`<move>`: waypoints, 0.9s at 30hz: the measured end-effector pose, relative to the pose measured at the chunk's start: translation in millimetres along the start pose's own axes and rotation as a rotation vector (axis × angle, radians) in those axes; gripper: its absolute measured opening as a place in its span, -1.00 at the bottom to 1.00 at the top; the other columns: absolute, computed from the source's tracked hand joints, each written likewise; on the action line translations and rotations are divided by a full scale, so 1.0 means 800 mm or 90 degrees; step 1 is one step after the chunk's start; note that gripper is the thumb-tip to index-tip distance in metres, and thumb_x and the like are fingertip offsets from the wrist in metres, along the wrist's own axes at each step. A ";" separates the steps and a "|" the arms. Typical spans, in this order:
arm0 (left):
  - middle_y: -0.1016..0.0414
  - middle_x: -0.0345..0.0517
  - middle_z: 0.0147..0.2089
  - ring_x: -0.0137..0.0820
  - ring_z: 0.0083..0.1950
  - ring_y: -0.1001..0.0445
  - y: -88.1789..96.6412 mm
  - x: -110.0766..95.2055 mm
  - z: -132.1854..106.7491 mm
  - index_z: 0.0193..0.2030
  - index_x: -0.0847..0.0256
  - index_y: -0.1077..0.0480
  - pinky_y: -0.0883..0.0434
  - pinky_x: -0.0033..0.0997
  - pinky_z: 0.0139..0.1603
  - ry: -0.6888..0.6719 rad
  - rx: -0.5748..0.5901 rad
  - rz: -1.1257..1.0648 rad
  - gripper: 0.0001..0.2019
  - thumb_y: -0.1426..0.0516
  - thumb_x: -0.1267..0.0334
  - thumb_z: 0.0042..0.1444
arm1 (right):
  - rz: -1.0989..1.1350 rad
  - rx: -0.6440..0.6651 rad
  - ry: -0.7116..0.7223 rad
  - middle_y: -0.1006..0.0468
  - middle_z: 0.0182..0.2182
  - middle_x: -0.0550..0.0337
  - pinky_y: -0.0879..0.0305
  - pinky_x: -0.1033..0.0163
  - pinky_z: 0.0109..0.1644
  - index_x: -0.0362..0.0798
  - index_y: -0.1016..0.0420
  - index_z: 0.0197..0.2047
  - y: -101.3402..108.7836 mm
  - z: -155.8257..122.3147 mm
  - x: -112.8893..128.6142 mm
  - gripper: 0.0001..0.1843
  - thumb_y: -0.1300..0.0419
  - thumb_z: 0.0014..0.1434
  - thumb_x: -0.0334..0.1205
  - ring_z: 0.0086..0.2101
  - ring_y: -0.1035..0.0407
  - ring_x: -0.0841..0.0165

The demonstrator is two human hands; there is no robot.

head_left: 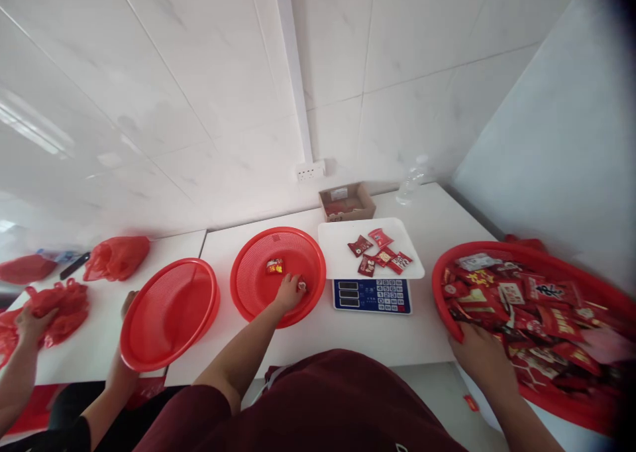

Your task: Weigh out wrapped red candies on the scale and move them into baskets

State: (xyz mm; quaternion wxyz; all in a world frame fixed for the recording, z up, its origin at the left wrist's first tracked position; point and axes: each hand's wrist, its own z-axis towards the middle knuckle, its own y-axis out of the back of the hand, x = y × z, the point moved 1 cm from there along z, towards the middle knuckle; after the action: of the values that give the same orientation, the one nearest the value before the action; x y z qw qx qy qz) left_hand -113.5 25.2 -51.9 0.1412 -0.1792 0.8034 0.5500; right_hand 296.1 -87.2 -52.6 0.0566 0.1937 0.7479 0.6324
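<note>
My left hand (289,294) reaches into a red plastic basket (243,253), fingers closed on a small red-wrapped snack packet (302,285). A red and yellow packet (275,266) lies on the basket's floor, apart from the hand. My right hand (481,354) grips the near left rim of a large red basket (438,286) heaped with snack packets (539,313), mostly red; some of its fingers are hidden. Between the two baskets, several red packets (382,256) lie on the white pan (335,250) of a digital scale with a blue keypad (371,297).
A co-worker's hand (130,303) tilts another red basket (171,313) at the left; their other hand (34,323) touches red plastic bags (64,313). Behind the scale stand a cardboard box (365,200) and a clear bottle (411,181) near the tiled wall.
</note>
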 end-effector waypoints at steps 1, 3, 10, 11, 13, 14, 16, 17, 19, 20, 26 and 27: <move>-0.06 0.15 0.35 -0.14 0.34 -0.10 -0.003 -0.010 0.000 0.20 0.24 -0.21 -0.11 -0.16 0.27 -0.014 -0.003 -0.007 -0.54 -0.04 0.21 0.16 | -0.022 0.020 0.003 -0.51 -0.13 -0.19 -0.23 0.04 0.05 -0.17 -0.45 -0.13 0.003 -0.002 0.003 -0.56 0.17 0.18 -0.18 -0.08 -0.39 0.02; -0.07 0.16 0.36 -0.16 0.35 -0.09 -0.007 -0.027 -0.002 0.21 0.25 -0.21 -0.10 -0.16 0.28 -0.043 -0.009 -0.022 -0.56 0.01 0.19 0.21 | -0.048 0.052 -0.007 -0.48 -0.07 -0.19 -0.23 0.05 0.06 -0.19 -0.42 -0.05 0.006 -0.004 0.006 -0.51 0.22 0.20 -0.16 -0.04 -0.36 0.00; -0.10 0.07 0.36 -0.17 0.40 0.04 -0.004 -0.091 -0.007 0.27 0.18 -0.17 0.02 -0.08 0.36 -0.255 -0.059 0.017 -0.54 0.04 0.14 0.25 | -0.025 0.030 -0.013 -0.49 -0.08 -0.21 -0.24 0.00 0.05 -0.17 -0.44 -0.04 0.006 -0.003 0.007 -0.52 0.18 0.19 -0.17 -0.02 -0.35 -0.01; -0.07 0.05 0.37 -0.15 0.41 0.07 -0.006 -0.104 -0.004 0.27 0.14 -0.17 0.05 -0.05 0.36 -0.307 -0.045 0.045 -0.54 0.01 0.15 0.24 | -0.028 0.033 -0.007 -0.49 -0.08 -0.22 -0.24 0.01 0.04 -0.19 -0.45 -0.05 0.007 -0.004 0.008 -0.52 0.19 0.20 -0.18 -0.02 -0.35 0.00; 0.02 -0.01 0.41 -0.10 0.43 0.13 -0.016 -0.131 0.004 0.27 0.04 -0.18 0.08 0.00 0.37 -0.392 0.009 0.093 -0.52 -0.05 0.17 0.20 | -0.037 0.033 0.007 -0.50 -0.09 -0.22 -0.24 0.03 0.05 -0.21 -0.45 -0.05 0.010 -0.004 0.009 -0.51 0.21 0.21 -0.19 -0.02 -0.36 0.03; 0.07 -0.04 0.43 -0.08 0.43 0.15 -0.022 -0.144 0.010 0.27 -0.01 -0.17 0.09 0.03 0.36 -0.422 0.037 0.112 -0.50 -0.08 0.18 0.18 | -0.043 0.034 0.009 -0.50 -0.08 -0.20 -0.24 0.04 0.05 -0.21 -0.45 -0.05 0.010 -0.004 0.009 -0.51 0.21 0.21 -0.20 -0.03 -0.37 0.04; 0.16 -0.05 0.45 -0.02 0.42 0.15 -0.036 -0.168 0.023 0.28 -0.05 -0.15 0.07 0.10 0.34 -0.457 0.082 0.142 -0.46 -0.13 0.18 0.14 | -0.053 0.034 0.006 -0.50 -0.07 -0.16 -0.24 0.05 0.05 -0.20 -0.44 -0.03 0.008 -0.003 0.008 -0.54 0.16 0.20 -0.21 -0.03 -0.37 0.07; 0.18 -0.04 0.45 0.02 0.42 0.14 -0.042 -0.178 0.030 0.29 -0.05 -0.14 0.06 0.13 0.33 -0.463 0.100 0.155 -0.44 -0.13 0.16 0.14 | -0.058 0.029 0.008 -0.51 -0.07 -0.14 -0.24 0.05 0.05 -0.19 -0.45 -0.03 0.006 -0.003 0.006 -0.55 0.14 0.19 -0.21 -0.03 -0.37 0.08; 0.17 -0.01 0.45 0.08 0.40 0.12 -0.050 -0.193 0.043 0.30 -0.03 -0.14 0.04 0.19 0.29 -0.461 0.133 0.182 -0.43 -0.12 0.09 0.14 | -0.067 0.013 0.014 -0.51 -0.06 -0.12 -0.23 0.05 0.08 -0.19 -0.45 -0.04 0.001 -0.001 0.003 -0.57 0.11 0.18 -0.22 -0.02 -0.37 0.09; 0.15 -0.02 0.45 0.11 0.39 0.11 -0.051 -0.198 0.048 0.28 -0.02 -0.16 0.02 0.21 0.28 -0.460 0.145 0.193 -0.44 -0.12 0.05 0.14 | -0.069 0.005 0.021 -0.52 -0.06 -0.12 -0.22 0.06 0.09 -0.19 -0.46 -0.04 -0.002 -0.001 0.001 -0.57 0.11 0.18 -0.22 -0.02 -0.37 0.10; -0.30 0.02 0.23 -0.17 0.27 -0.17 -0.046 -0.210 0.056 -0.07 0.16 -0.46 -0.12 -0.17 0.24 -0.558 0.128 0.150 -0.77 -0.14 0.29 0.11 | -0.043 0.013 0.001 -0.51 -0.04 -0.12 -0.24 0.05 0.08 -0.21 -0.43 0.00 -0.005 0.001 0.000 -0.55 0.12 0.17 -0.24 -0.01 -0.36 0.10; -0.35 0.04 0.17 -0.19 0.22 -0.24 -0.045 -0.210 0.055 -0.15 0.19 -0.48 -0.14 -0.19 0.23 -0.560 0.119 0.140 -0.82 -0.13 0.34 0.10 | -0.037 0.018 -0.006 -0.50 -0.02 -0.13 -0.24 0.04 0.08 -0.20 -0.42 0.01 -0.003 0.001 0.001 -0.54 0.12 0.17 -0.23 0.00 -0.36 0.09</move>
State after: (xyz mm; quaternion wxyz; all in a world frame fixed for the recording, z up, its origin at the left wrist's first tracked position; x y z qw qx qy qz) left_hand 54.0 77.0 -26.5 0.4248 0.1711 0.7277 0.5106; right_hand 295.0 -86.5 -54.7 0.0757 0.1754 0.7620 0.6188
